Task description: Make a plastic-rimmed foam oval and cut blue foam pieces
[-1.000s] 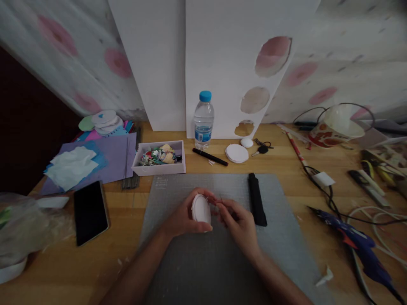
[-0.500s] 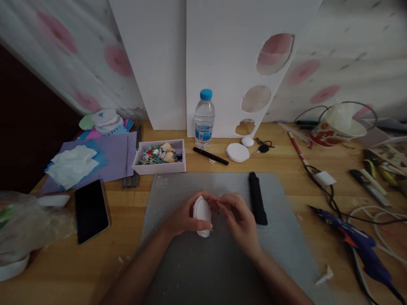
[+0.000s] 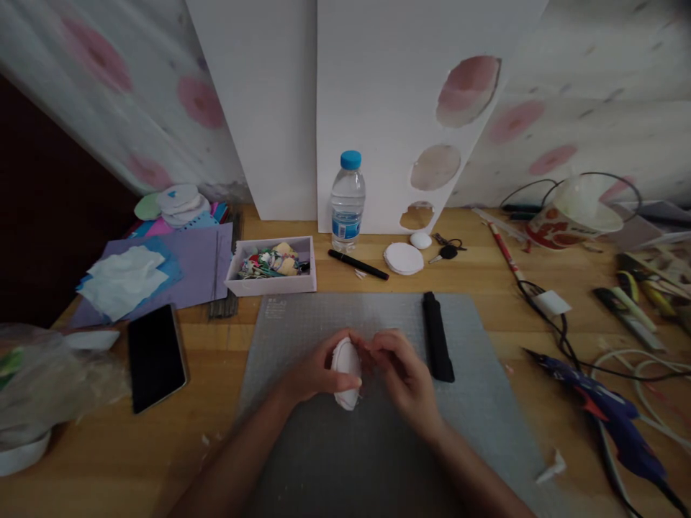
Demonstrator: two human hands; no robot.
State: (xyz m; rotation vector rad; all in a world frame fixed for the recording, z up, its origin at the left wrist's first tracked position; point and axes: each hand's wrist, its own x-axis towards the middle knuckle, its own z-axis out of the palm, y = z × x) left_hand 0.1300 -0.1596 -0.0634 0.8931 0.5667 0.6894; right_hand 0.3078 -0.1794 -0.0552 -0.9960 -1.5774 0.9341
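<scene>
My left hand grips a white foam disc with rough edges, thumb across its face and fingers behind it. The disc is tilted nearly on edge above the grey cutting mat. Close to its right side is my right hand, thumb and index finger pinched together near the left fingertips. Whatever lies in that pinch is too small to make out. To the right of it a black cylindrical object rests on the mat.
Behind the mat are a box of scraps, a black pen, a water bottle and another white disc. On the right lies a blue glue gun with cables. A phone is at left.
The white disc has shifted slightly down and right with my left hand. My right hand keeps its pinch, its fingers moved only a little.
</scene>
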